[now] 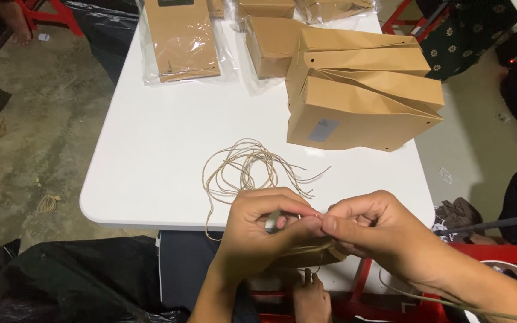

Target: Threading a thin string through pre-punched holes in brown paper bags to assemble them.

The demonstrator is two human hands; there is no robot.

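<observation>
My left hand (264, 230) and my right hand (372, 230) meet fingertip to fingertip at the near edge of a white table (151, 155). Both pinch a thin piece of twine between thumb and finger. Under the fingers lies a brown paper bag (306, 256), mostly hidden by my hands. A small grey object shows inside my left hand's grip; I cannot tell what it is. A loose bundle of tan twine (246, 170) lies on the table just beyond my left hand.
Folded brown paper bags (360, 101) are stacked at the table's back right. More bags wrapped in clear plastic (181, 39) lie at the back. Black plastic (61, 281) spreads at lower left. A red stool frame (492, 251) stands at right.
</observation>
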